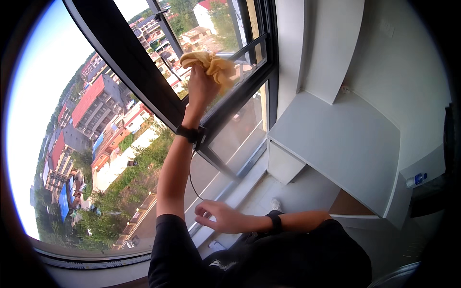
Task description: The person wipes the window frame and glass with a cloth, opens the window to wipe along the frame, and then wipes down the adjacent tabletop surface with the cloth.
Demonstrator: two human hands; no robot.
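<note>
My left hand [202, 86] is raised to the upper window part and grips a crumpled yellow cloth [212, 64], which lies near or against the glass above the dark crossbar [237, 102]. A black band with a small device circles that wrist, and a thin dark cable [191, 180] hangs from it towards the other hand. My right hand [228, 217] is held low before my body, its fingers loosely curled with a gap to the thumb and no object seen between them. Whether it touches the cable cannot be told.
A thick dark window frame post [126, 68] rises left of my raised arm. At right stands a grey-white desk top [338, 140] over a white cabinet [284, 162]. A plastic bottle [417, 179] lies at far right. Below the window runs a light sill [248, 185]. Buildings and trees show outside.
</note>
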